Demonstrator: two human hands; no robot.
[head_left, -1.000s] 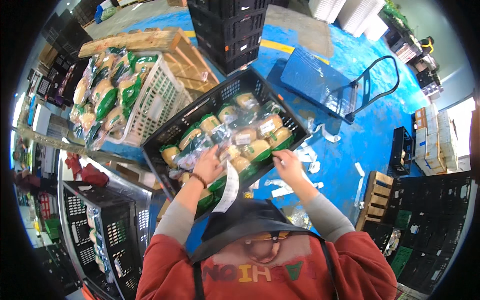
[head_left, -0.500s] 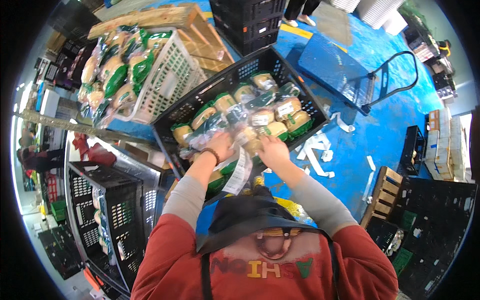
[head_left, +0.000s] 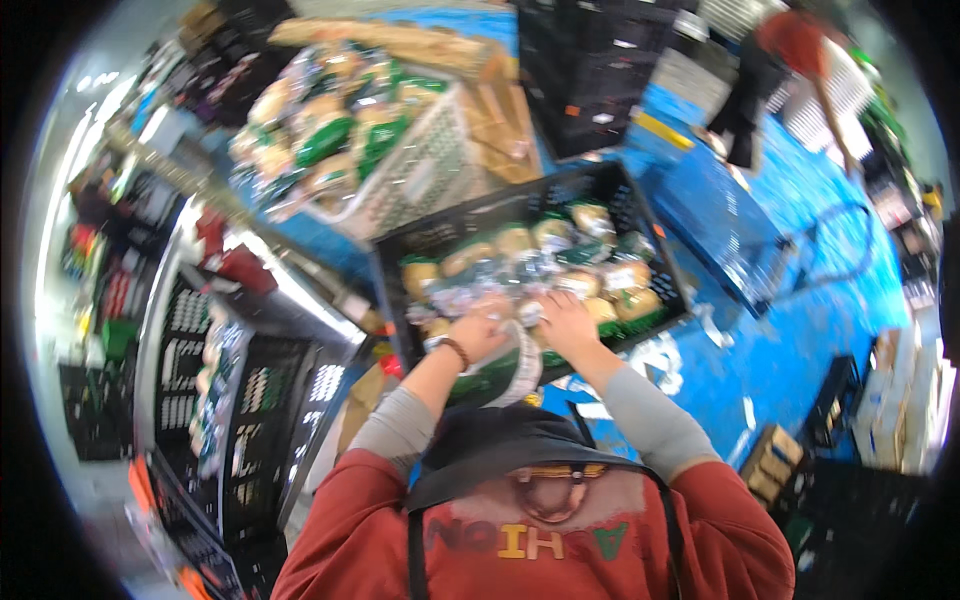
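Both hands are over a black plastic crate holding several packs of pale tan produce in clear and green wrapping. A long strip of white labels hangs between my wrists over the crate's near side. My left hand, with a dark bead bracelet on its wrist, is closed at the top of the strip. My right hand touches a pack near the middle of the crate, close beside the left. Motion blur smears its fingers, and I cannot make out whether they grip.
At the far left, a white basket heaped with similar packs stands beside a wooden pallet. Black crates are stacked behind. A blue platform trolley and a person are to the right. Black crates stand at left.
The whole view has shifted, so the crate appears farther right and lower, and the picture is blurrier. My hands remain over the packs, close together. A person now shows more fully at the upper right.
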